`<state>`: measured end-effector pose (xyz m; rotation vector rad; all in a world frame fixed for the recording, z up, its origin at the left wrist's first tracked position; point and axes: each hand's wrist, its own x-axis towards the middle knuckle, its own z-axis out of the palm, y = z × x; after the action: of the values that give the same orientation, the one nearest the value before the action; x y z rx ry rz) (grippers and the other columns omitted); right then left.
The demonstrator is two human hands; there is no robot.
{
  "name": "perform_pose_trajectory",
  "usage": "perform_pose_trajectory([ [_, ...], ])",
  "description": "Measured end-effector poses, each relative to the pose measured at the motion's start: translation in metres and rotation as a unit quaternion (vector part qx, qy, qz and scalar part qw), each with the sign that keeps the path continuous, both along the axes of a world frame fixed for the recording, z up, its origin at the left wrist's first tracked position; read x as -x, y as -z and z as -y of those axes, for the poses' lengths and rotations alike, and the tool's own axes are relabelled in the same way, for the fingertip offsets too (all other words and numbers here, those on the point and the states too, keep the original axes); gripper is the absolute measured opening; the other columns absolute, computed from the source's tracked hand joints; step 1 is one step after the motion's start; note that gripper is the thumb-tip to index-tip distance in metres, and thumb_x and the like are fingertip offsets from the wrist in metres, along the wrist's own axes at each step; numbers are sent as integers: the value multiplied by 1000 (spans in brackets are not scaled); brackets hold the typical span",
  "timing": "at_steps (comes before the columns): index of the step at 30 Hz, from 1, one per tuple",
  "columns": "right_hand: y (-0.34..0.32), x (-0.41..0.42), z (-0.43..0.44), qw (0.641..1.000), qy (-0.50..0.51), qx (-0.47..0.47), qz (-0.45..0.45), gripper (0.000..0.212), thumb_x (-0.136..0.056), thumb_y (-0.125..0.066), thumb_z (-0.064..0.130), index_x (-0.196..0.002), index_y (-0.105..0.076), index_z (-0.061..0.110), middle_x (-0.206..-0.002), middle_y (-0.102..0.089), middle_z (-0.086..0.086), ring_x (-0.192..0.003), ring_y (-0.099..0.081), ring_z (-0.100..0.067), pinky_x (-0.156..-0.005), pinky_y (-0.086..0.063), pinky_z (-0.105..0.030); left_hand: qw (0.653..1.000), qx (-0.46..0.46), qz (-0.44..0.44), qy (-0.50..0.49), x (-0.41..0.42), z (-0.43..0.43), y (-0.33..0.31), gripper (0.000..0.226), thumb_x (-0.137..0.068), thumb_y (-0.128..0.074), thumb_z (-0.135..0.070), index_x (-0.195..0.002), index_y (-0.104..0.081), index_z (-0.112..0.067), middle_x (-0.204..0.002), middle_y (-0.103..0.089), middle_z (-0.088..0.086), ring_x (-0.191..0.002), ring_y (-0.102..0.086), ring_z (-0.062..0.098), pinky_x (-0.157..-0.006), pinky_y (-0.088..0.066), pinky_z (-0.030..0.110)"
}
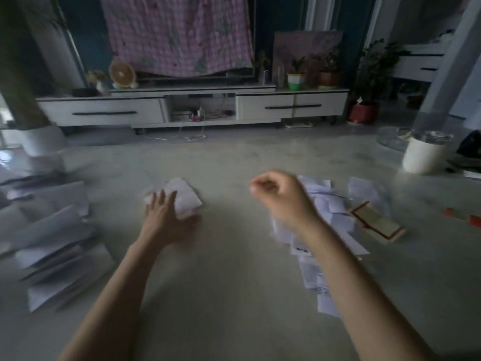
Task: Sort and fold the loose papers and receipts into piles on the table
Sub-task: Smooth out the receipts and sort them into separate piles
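At the left edge of the table [234,295] lies the pile of larger folded papers [52,243], spread a bit like a fan. Toward the middle of the table, my left hand [166,217] rests with straight fingers on the small stack of folded receipts [186,195], pressing it flat; it is not gripping it. My right hand [281,196] hangs in the air to the right of this stack, with its fingers curled in toward the thumb, and I see no paper in them, though the picture is blurred there. Under and behind it, toward the right edge, lie the loose receipts [328,204], unsorted, with a brown booklet [377,222] just beside them.

I judge the step in hand is setting one folded receipt on the middle stack. The next move calls for my right hand to go down to the loose heap and pinch only one slip, because they overlap.
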<state>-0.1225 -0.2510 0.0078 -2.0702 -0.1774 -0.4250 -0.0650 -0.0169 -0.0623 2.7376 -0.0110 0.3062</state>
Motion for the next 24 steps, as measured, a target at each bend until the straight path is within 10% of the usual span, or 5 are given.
perform_pose_trajectory([
  [2,15,4,-30,996,-64,43,-34,10,-84,-62,10,-91,-69,7,-89,-69,-4,-82,-60,-13,-76,-44,-22,998,-46,-20,25,-11,-9,17,88,-66,-42,-85,-122,-56,-19,-133,-50,4,-127,-44,26,-105,-34,38],
  [8,37,-1,-34,993,-48,73,-78,13,-87,-58,13,-95,-68,10,-97,-70,-4,-86,-61,-14,-68,-39,-12,998,-28,20,51,9,10,-3,52,-81,-65,-42,-120,-59,-9,-120,-61,17,-111,-57,34,-88,-46,38],
  [14,44,-5,-24,995,-23,30,-90,11,-87,-58,12,-93,-67,14,-90,-67,1,-84,-60,-10,-73,-42,-16,994,-24,93,53,20,31,-10,28,-96,-42,-22,-96,-66,-6,-96,-68,20,-89,-62,38,-70,-47,40],
  [20,44,-8,-24,991,8,-88,-100,19,-86,-61,12,-105,-61,11,-89,-61,3,-84,-57,-11,-74,-41,-21,944,297,144,-8,27,43,-27,14,-84,-51,-6,-91,-63,-5,-83,-63,15,-82,-60,30,-69,-45,37],
  [24,33,-3,-19,968,8,-207,-140,53,-86,-64,30,-132,-41,18,-117,-51,4,-102,-50,-11,-76,-40,-18,786,618,4,16,36,49,-48,17,-87,-44,3,-79,-54,-7,-79,-56,13,-79,-56,28,-71,-53,39],
])
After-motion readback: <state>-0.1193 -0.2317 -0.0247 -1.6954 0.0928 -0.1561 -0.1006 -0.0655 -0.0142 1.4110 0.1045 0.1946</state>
